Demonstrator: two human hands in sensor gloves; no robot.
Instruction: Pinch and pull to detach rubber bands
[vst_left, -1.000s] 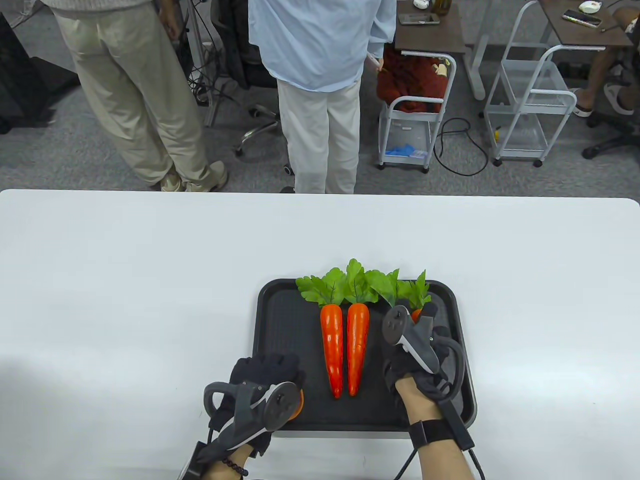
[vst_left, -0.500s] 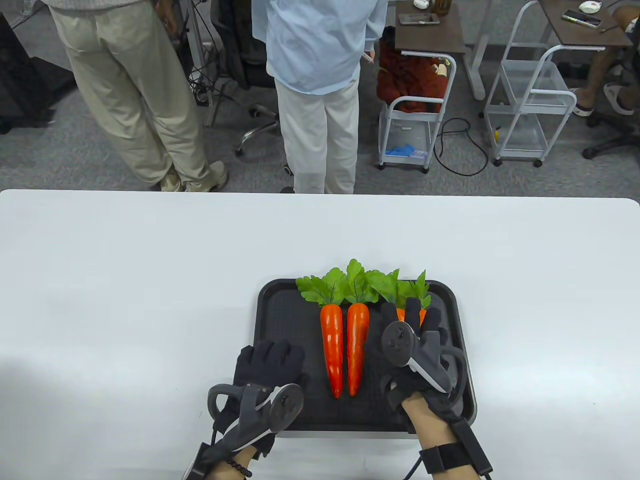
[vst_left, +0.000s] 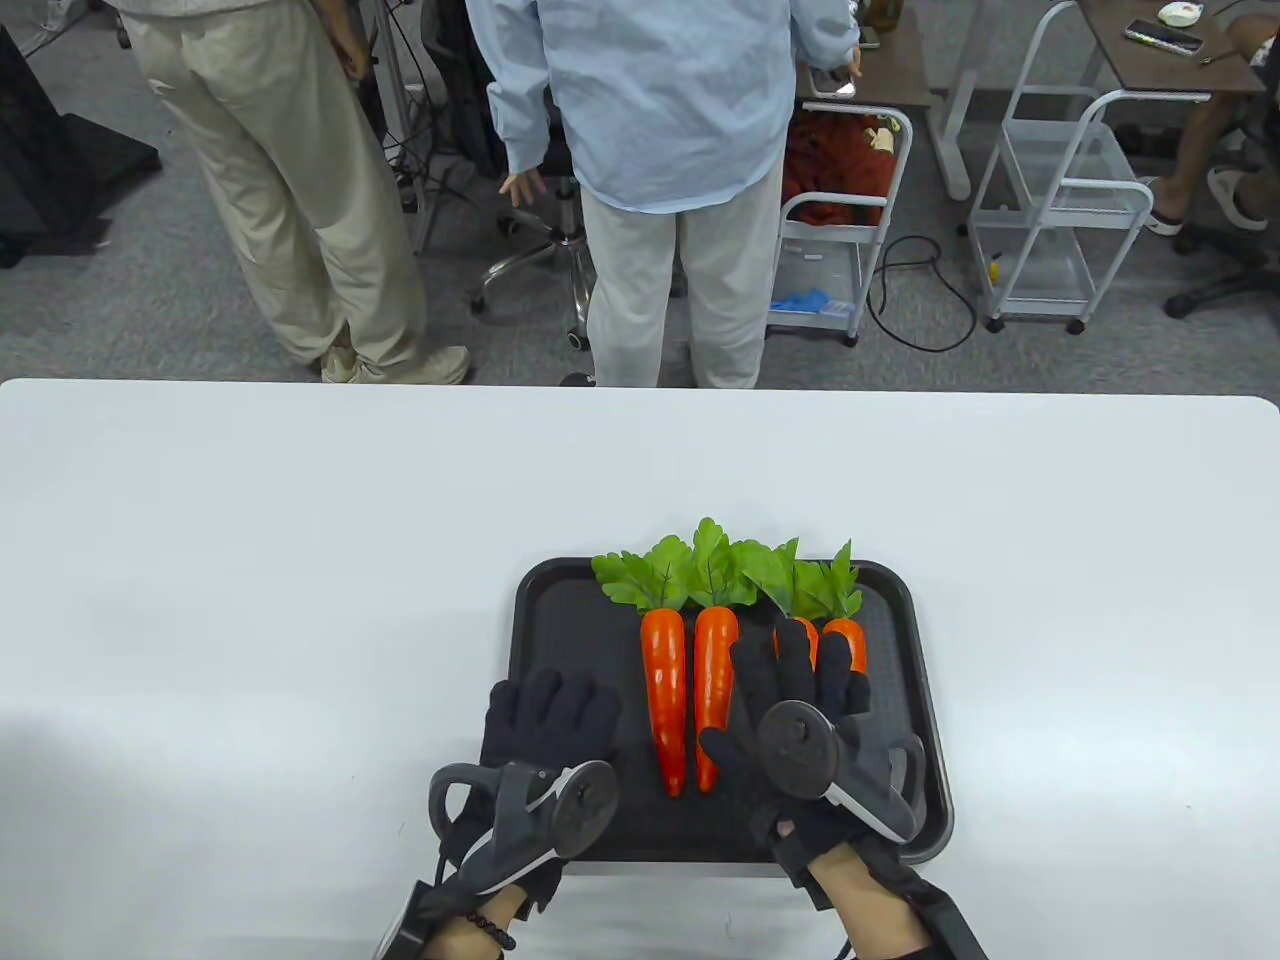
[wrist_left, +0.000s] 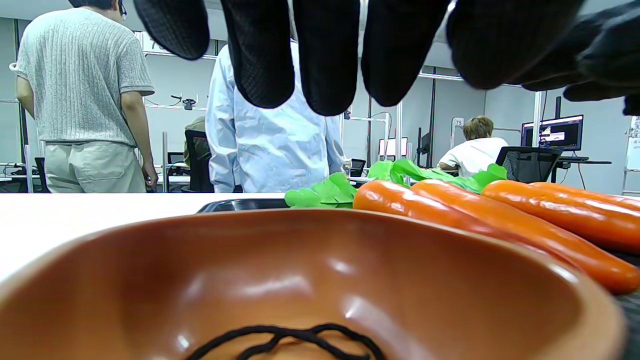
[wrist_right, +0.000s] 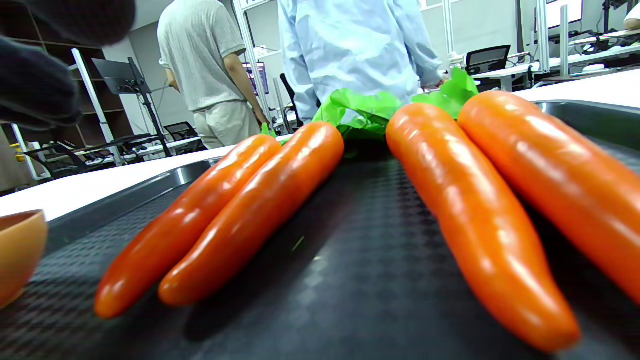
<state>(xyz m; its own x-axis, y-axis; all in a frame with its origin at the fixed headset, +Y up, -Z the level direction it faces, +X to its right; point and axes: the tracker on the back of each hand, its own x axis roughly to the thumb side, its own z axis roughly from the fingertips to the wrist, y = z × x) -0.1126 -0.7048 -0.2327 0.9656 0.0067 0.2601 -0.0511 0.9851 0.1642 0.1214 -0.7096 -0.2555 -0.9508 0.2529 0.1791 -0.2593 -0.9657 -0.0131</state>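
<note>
Both hands, left and right, open, gripping nothing; risk of knocking the bowl holding a detached band.

Grey carpet floor, white wire carts, brown desks behind.

The table camera looks down from above me at the bench and the tray, with the room beyond. My left wrist camera sits low, almost inside the brown bowl, facing across it to the carrots. My right wrist camera lies close over the tray floor, facing along the same carrots. All three views share them.
</note>
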